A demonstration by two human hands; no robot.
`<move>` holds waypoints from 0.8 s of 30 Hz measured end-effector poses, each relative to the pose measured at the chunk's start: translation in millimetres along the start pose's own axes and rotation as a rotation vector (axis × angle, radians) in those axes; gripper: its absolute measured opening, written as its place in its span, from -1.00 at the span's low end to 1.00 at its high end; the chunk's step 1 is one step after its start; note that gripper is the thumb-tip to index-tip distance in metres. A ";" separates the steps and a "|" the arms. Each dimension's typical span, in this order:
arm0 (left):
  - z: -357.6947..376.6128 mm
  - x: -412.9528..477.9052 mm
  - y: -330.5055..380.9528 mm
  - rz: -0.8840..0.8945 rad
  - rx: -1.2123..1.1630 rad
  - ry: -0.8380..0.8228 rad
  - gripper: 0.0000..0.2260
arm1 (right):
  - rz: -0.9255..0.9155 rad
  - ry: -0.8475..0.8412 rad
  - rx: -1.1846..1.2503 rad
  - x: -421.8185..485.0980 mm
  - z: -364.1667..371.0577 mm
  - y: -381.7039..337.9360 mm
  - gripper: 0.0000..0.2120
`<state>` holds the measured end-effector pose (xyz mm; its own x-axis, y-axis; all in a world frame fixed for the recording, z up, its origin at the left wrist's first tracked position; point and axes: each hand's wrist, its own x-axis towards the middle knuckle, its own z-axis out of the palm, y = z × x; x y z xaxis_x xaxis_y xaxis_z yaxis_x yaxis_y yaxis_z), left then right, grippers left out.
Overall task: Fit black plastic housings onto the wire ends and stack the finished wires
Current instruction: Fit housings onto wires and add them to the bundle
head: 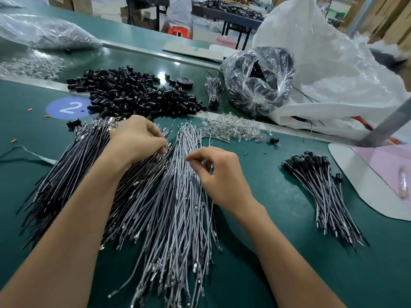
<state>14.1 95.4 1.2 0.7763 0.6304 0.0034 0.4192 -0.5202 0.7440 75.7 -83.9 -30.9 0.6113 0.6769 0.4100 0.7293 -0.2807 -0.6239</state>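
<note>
A heap of black plastic housings [133, 94] lies at the back of the green bench. Before it spread two fans of loose wires: black wires [73, 174] on the left, grey wires [178, 207] in the middle. My left hand [135, 138] rests on the black wires, its fingertips curled and pinching wire ends at the bundle's right edge. My right hand [218, 174] hovers over the grey wires with thumb and forefinger pinching a thin grey wire. A stack of finished wires [322, 187] with black housings on their far ends lies at the right.
A pile of small clear bulbs [231, 127] lies behind the grey wires. A tied wire bundle [214, 92], a tape roll [184, 82], a clear bag of black parts [258, 81] and a large white bag [333, 70] stand at the back right. A white board [378, 183] lies far right.
</note>
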 end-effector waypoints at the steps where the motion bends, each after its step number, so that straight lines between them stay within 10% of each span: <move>1: 0.3 -0.8 0.2 0.006 -0.091 -0.014 -0.90 | -0.009 -0.010 0.003 0.0 0.9 -1.6 -0.89; 15: -1.8 -13.9 14.6 0.222 -0.408 -0.405 -0.86 | 0.418 0.235 0.861 11.0 -15.0 -3.1 -0.87; 24: -11.5 -7.7 1.0 0.067 0.259 -0.415 -0.81 | 0.532 0.272 1.076 7.7 -39.5 11.6 -0.80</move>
<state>3.1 96.7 9.5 0.9054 0.3355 -0.2603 0.4246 -0.7111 0.5605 101.0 -108.7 -8.7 0.8931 0.4495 -0.0177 -0.1760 0.3129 -0.9333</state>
